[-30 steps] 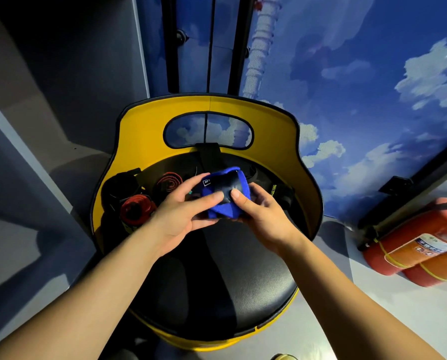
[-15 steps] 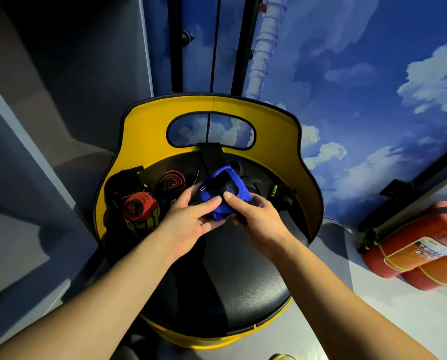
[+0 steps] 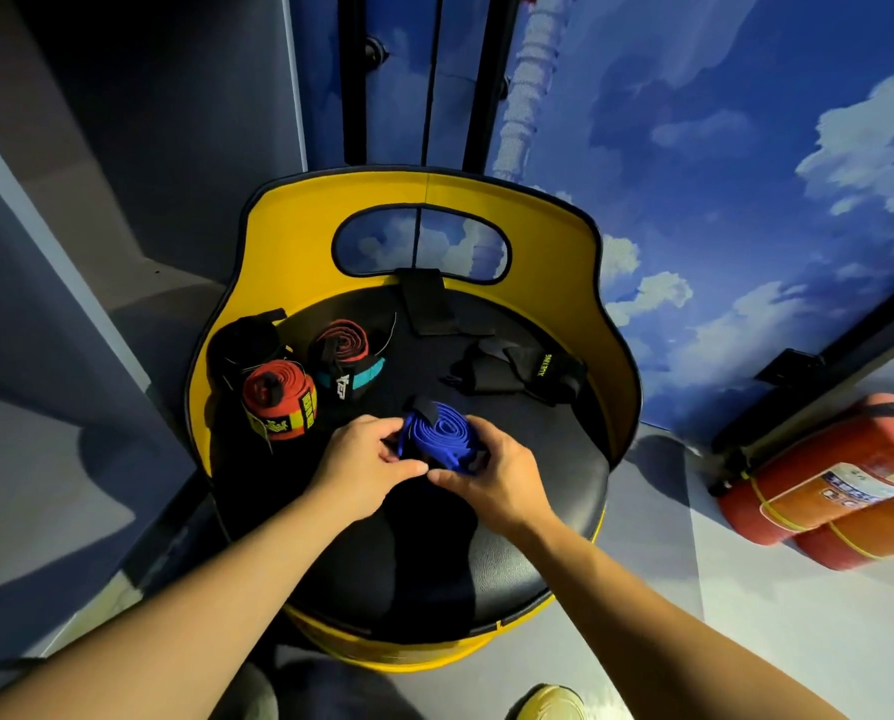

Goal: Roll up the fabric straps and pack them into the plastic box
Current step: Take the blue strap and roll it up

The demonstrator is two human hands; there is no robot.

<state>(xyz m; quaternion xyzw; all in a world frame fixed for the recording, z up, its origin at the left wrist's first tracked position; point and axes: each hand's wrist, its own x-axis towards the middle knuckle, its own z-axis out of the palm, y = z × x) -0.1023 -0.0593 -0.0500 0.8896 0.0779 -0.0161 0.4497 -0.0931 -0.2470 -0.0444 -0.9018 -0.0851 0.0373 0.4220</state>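
A rolled blue fabric strap [image 3: 437,433] sits between my two hands above the black seat [image 3: 512,553] of a yellow chair. My left hand [image 3: 364,462] grips its left side with curled fingers. From the right, my right hand [image 3: 491,478] curls round it, thumb near the left thumb. A red roll with a yellow band [image 3: 278,400] lies at the seat's left. Beside that roll are a red-and-black roll with a teal band [image 3: 343,358] and a black roll [image 3: 244,343]. Unrolled black straps [image 3: 517,371] lie at the back right. No plastic box is in view.
The yellow backrest [image 3: 299,252] curves round the seat's far side and has a cut-out handle. Two red fire extinguishers [image 3: 839,485] lie on the floor at the right. A grey cabinet [image 3: 70,252] stands at the left. My shoe [image 3: 548,704] shows at the bottom edge.
Both hands have brought the blue roll nearer to me and lower over the seat, turning it so its spiral end faces up. The rolls at the left have not moved.
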